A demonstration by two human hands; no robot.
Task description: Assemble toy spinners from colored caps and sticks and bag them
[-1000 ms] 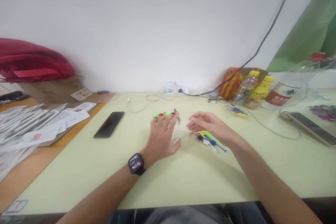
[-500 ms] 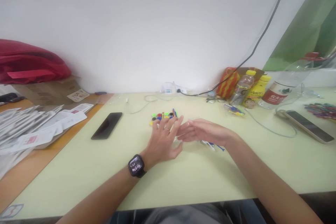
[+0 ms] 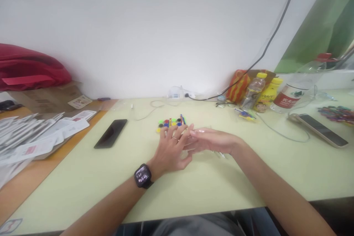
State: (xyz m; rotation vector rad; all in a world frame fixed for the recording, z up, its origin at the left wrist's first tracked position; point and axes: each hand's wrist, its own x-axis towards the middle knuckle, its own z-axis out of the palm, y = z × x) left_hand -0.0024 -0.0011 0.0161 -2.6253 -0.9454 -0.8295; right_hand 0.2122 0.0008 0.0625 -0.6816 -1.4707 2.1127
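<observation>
My left hand (image 3: 173, 151), with a ring and a watch on the wrist, reaches over the middle of the table with its fingers apart. Just beyond its fingertips lie several small coloured discs and short sticks (image 3: 171, 122). My right hand (image 3: 214, 141) is turned on edge, its fingers stretched towards the left hand and touching or overlapping it. Something clear, like thin plastic, shows around the fingers, but I cannot make it out. Thin white pieces (image 3: 220, 154) lie partly hidden under my right hand.
A black phone (image 3: 111, 134) lies to the left, near packets (image 3: 41, 136) and a box (image 3: 47, 97). At the right stand drink bottles (image 3: 267, 96) and a large water bottle (image 3: 290, 97), with another phone (image 3: 323, 129) and a cable. Blue and yellow pieces (image 3: 245, 114) sit near the glasses (image 3: 226, 104).
My right hand has shifted slightly left, closer against the left hand. Blue sticks that showed beneath it are now hidden. The view has moved slightly.
</observation>
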